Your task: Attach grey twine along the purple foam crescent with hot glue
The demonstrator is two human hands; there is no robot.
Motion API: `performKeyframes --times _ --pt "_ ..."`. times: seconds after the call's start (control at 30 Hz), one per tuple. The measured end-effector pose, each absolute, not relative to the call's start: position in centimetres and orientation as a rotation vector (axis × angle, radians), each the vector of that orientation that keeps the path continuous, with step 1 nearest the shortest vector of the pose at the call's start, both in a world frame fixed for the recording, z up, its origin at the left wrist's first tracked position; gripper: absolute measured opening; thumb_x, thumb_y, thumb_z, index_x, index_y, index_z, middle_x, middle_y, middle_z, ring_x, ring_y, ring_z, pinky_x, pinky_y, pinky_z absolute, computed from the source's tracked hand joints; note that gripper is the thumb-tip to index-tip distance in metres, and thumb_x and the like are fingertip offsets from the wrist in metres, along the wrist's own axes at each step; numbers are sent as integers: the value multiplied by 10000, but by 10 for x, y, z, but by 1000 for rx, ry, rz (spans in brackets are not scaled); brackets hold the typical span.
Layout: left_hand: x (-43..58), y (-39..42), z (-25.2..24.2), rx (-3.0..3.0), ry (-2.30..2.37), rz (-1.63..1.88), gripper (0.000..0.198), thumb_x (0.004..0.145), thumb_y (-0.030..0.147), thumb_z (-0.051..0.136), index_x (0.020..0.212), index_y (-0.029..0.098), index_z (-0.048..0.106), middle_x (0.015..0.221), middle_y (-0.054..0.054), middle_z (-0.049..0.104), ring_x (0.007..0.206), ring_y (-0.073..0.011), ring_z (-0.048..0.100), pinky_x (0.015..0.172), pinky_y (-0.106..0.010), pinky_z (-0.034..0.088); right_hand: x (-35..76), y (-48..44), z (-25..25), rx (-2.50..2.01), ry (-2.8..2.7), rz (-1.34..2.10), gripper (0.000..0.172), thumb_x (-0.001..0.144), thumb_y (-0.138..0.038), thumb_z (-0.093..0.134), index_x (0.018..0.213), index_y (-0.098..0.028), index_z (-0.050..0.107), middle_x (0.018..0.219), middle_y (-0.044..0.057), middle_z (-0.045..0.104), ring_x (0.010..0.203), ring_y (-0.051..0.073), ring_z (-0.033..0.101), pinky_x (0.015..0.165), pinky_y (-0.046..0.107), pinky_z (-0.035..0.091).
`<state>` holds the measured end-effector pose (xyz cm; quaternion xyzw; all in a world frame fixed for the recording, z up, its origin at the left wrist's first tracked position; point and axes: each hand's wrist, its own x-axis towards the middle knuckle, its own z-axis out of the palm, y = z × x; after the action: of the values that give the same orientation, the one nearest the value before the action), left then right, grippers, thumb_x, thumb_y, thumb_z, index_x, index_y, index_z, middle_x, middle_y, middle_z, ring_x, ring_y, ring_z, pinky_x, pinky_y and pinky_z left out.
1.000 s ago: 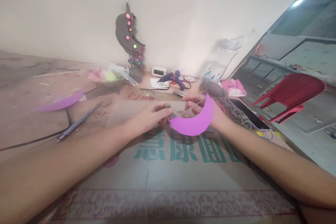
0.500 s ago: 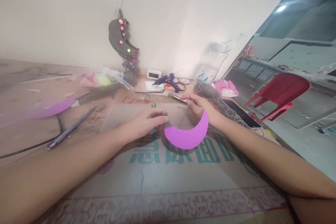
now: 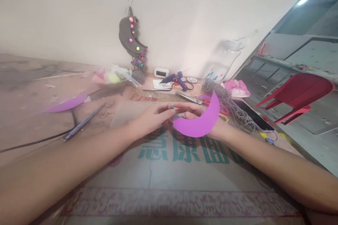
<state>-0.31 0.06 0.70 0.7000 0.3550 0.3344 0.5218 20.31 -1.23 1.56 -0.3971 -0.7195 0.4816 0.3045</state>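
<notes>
A purple crescent (image 3: 198, 126) is held above the printed sheet on the table, its left tip wrapped in grey yarn (image 3: 175, 116). My left hand (image 3: 161, 114) pinches that wrapped tip between thumb and fingers. Close beside it, my right hand (image 3: 191, 110) is partly hidden behind the crescent, its fingers reaching to the same wrapped end; what it grips there is too hidden to make out. Beyond the hands lie red-handled scissors (image 3: 190, 97), and a tangled skein of grey yarn (image 3: 227, 103) stretches along the right.
A glue gun (image 3: 175, 80), a small clock (image 3: 161, 72) and a clear jar (image 3: 223, 59) stand at the back. A decorated grey crescent (image 3: 130, 37) hangs on the wall. At left are a pen (image 3: 84, 122) and another purple piece (image 3: 67, 103). A phone (image 3: 252, 114) lies right.
My right hand has moved left and down to the wrapped tip beside my left hand. The crescent has tilted, its right tip higher. The view has shifted slightly.
</notes>
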Motion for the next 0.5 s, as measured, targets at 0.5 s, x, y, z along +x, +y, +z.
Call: performKeyframes --times 0.5 --pt "-5 1 5 1738 881 735 263 871 356 486 687 169 488 640 29 505 549 -87 442 492 -203 320 207 -1 0 -1145 -1680 1338 303 708 -426 741 778 -146 649 706 14 642 566 96 568 498 211 417"
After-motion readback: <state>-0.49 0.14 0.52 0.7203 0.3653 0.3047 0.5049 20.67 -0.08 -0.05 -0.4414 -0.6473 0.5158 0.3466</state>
